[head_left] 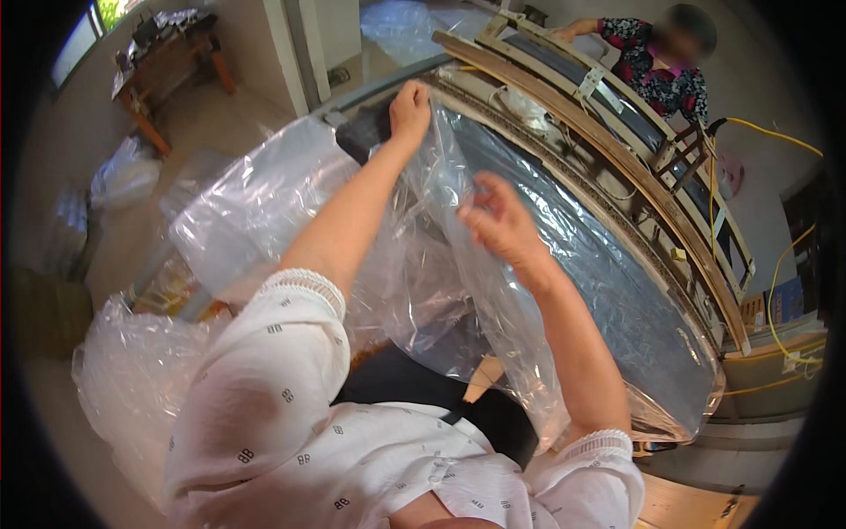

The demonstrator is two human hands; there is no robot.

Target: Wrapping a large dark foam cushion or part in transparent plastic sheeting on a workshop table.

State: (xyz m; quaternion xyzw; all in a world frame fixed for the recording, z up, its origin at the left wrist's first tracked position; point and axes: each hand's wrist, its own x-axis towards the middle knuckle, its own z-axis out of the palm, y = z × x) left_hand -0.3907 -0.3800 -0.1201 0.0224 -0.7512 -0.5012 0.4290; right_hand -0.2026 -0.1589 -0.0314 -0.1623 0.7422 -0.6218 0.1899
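A large clear plastic sheet [582, 238] lies over the dark worktop and hangs down its front edge toward my lap. At the far left corner of the worktop, my left hand [411, 112] is closed on the sheet's edge, arm stretched out. My right hand [504, 219] hovers over the middle of the sheet, slightly blurred, its fingers bent and apart. I cannot make out anything held in it. Wrinkled folds of the plastic hang between my two arms.
A long wooden frame [608, 132] runs behind the sheet, with a yellow cable [775, 130] at its right. Beyond it a co-worker [652, 70] rests a hand on the frame. Bundled plastic [132, 379] lies at lower left. A wooden table [167, 70] stands far left.
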